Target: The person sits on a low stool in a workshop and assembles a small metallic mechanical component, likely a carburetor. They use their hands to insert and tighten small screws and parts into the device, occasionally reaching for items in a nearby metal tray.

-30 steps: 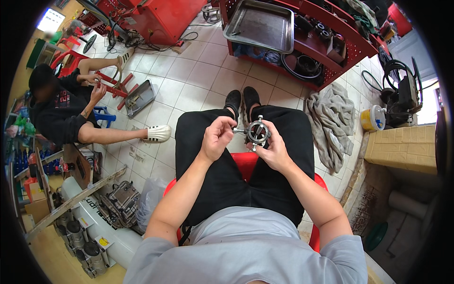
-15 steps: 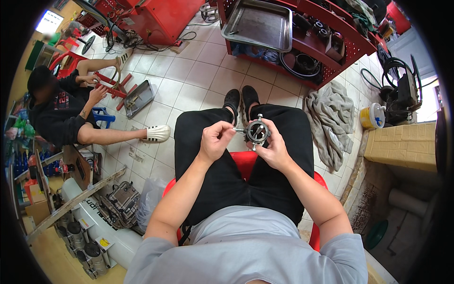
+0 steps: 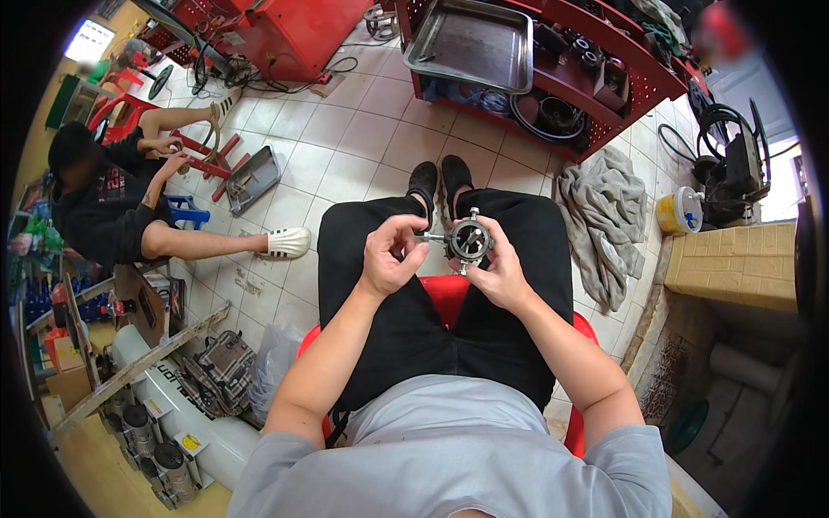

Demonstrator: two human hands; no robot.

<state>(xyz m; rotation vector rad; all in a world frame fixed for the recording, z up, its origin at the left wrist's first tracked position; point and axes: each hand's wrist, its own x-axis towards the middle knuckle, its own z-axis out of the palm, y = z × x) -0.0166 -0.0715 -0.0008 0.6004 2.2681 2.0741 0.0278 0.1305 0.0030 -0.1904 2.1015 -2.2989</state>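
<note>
Above my lap, my right hand [image 3: 501,274] grips a round dark metal ring fitting [image 3: 469,242] from its right and lower side. Several bolts stick out from the rim, and pale metal parts show inside its opening. One long bolt [image 3: 438,236] points left out of the ring. My left hand [image 3: 393,257] is at that bolt's outer end, its thumb and forefinger curled about the tip. Whether both fingertips press on the bolt is too small to tell. My palms hide part of the ring's lower right side.
A red tool cart [image 3: 553,116] with a metal tray [image 3: 471,52] stands ahead. To the right are a grey cloth [image 3: 604,229] and a yellow-and-white bucket [image 3: 680,211]. A seated person [image 3: 108,190] works at the left, near a grey tray [image 3: 253,181] on the floor.
My left thumb and forefinger have spread and shifted a little around the bolt's end, showing more of it. The ring and my right hand stay put. The seated person's hands have moved slightly.
</note>
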